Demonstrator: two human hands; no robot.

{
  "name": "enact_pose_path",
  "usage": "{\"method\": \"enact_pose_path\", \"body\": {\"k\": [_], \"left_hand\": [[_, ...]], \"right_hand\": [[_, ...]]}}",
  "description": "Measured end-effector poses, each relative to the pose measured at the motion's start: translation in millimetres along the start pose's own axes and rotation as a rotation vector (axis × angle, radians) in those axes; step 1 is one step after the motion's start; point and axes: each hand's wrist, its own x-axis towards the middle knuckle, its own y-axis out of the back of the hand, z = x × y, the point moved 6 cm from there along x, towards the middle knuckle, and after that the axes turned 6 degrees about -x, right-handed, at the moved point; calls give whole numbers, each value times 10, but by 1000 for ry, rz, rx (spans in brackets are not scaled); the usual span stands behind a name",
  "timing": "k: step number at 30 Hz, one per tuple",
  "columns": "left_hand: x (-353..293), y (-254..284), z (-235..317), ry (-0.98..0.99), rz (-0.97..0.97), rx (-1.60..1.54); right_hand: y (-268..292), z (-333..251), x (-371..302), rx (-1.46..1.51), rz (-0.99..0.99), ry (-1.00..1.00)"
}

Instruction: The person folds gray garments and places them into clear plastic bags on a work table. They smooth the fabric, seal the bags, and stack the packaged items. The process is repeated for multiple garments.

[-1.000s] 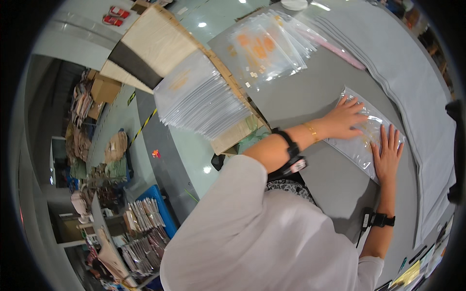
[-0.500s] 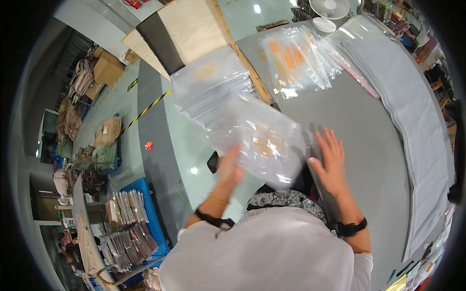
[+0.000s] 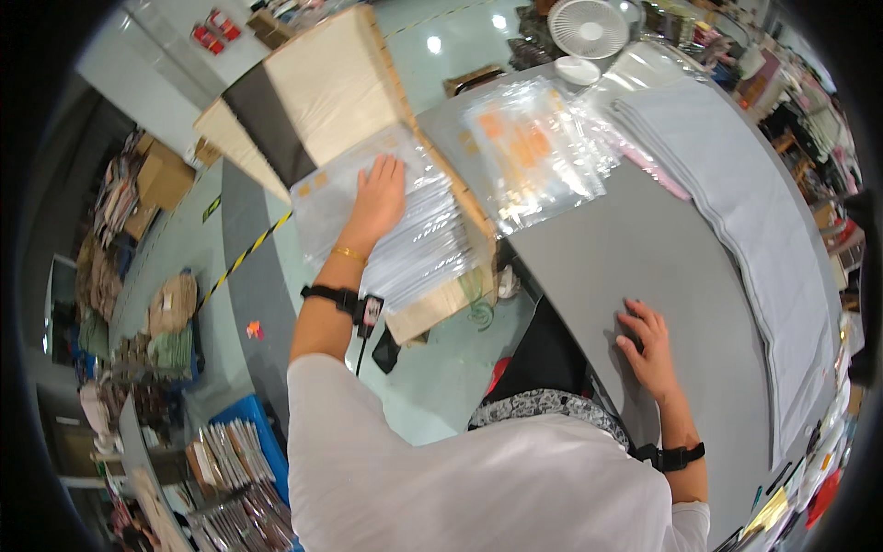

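My left hand (image 3: 380, 195) lies flat on top of a fanned stack of clear plastic packages (image 3: 423, 225), fingers stretched out and close together. That stack rests on a pale wooden board (image 3: 345, 74) to the left of the table. On the right, my right hand (image 3: 649, 350) is at the near part of the grey table (image 3: 635, 248). Its fingers are slightly bent and apart, with nothing in them. Clear plastic bags with orange marks (image 3: 524, 143) lie overlapped on the table's far left corner, beyond both hands.
Folded grey fabric (image 3: 727, 212) runs along the table's right side. A white fan (image 3: 589, 29) stands at the far end. Down on the left, a blue cart (image 3: 262, 442) carries packed goods. Between the board and the table is a gap with floor showing.
The clear plastic package between my hands is gone from over my lap. My left hand has moved forward and left onto the stack; my right hand has moved slightly right and nearer.
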Motion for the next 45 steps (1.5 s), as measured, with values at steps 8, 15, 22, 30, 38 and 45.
{"method": "enact_pose_path", "body": {"k": [8,15,22,30,38,45], "left_hand": [[-16,34,208,-244,-126,-62],[86,425,1315,-523,95,-264],[853,189,4149,-765,-95,-811],[1463,-875,7054,244,-1307,-1776],[1922,-876,6558,155,-993,-1891],[1170,-378,5028,136,-874,-1927]], "right_hand": [[139,232,-273,126,66,119],[1592,2114,-1615,-93,727,-885],[2096,3082,-2274,-630,764,-992],[2943,3394,-2850,446,1339,-687],[2666,2587,-3426,-734,806,-788],[1868,1229,-4147,-728,762,-857]]}}
